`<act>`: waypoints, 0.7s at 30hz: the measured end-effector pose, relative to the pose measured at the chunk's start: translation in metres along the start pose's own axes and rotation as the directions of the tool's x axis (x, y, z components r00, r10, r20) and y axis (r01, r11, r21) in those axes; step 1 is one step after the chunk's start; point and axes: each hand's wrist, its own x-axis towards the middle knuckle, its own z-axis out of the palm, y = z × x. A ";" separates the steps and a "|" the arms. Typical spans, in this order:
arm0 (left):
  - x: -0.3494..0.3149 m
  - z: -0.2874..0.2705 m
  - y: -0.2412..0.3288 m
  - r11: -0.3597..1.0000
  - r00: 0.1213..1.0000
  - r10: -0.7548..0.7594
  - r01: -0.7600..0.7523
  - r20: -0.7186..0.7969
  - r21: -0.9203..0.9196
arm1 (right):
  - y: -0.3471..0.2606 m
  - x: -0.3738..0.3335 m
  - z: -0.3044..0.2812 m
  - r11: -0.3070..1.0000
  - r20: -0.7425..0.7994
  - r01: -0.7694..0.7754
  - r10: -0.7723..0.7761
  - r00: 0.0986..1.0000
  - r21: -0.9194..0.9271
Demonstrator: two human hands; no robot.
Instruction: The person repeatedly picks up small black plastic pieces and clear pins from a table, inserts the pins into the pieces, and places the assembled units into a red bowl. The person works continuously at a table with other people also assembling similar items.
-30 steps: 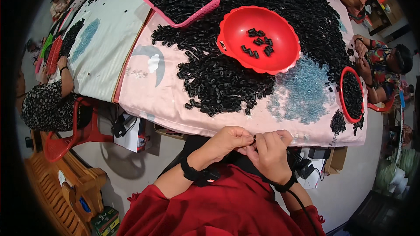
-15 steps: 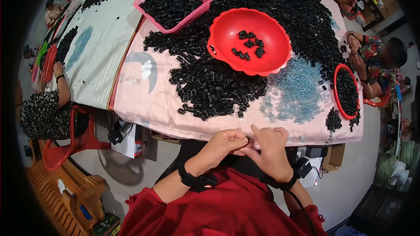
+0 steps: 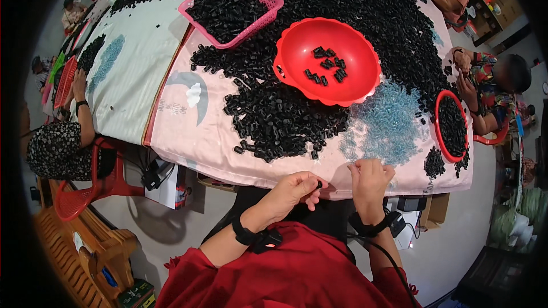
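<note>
My left hand (image 3: 290, 195) is closed just off the table's near edge, a small black plastic piece (image 3: 319, 184) pinched between its thumb and forefinger. My right hand (image 3: 371, 183) reaches over the edge of the pink cloth, its fingers drawn together in a pinch; whatever lies between them is hidden. Just beyond its fingertips spreads a heap of small clear bluish pieces (image 3: 391, 131). To the left of these is a pile of short black cylindrical pieces (image 3: 279, 120). A red scalloped bowl (image 3: 308, 34) behind holds several joined black pieces (image 3: 328, 64).
A pink basket (image 3: 274, 8) full of black pieces stands at the far left. At the right sits a red-rimmed tray (image 3: 438, 120) of black pieces. Other people sit at both sides, with a red chair (image 3: 80, 194) at left. A large black heap (image 3: 354, 0) covers the far table.
My hands were together at the table edge and are now apart. The right hand has moved right and forward toward the clear pieces; the left stays nearly in place.
</note>
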 end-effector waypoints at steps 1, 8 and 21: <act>-0.001 0.001 0.002 1.000 1.000 0.004 -0.004 -0.018 0.002 | 0.000 0.001 -0.001 1.000 0.007 0.009 -0.009 1.000 0.005; -0.002 -0.001 0.008 0.993 1.000 0.004 -0.005 -0.007 -0.121 | -0.003 0.007 -0.007 0.998 -0.005 0.006 -0.005 1.000 0.064; 0.004 0.006 0.038 0.786 0.882 0.318 -0.040 -0.348 0.617 | 0.004 0.008 0.006 0.996 0.007 -0.029 0.029 1.000 0.083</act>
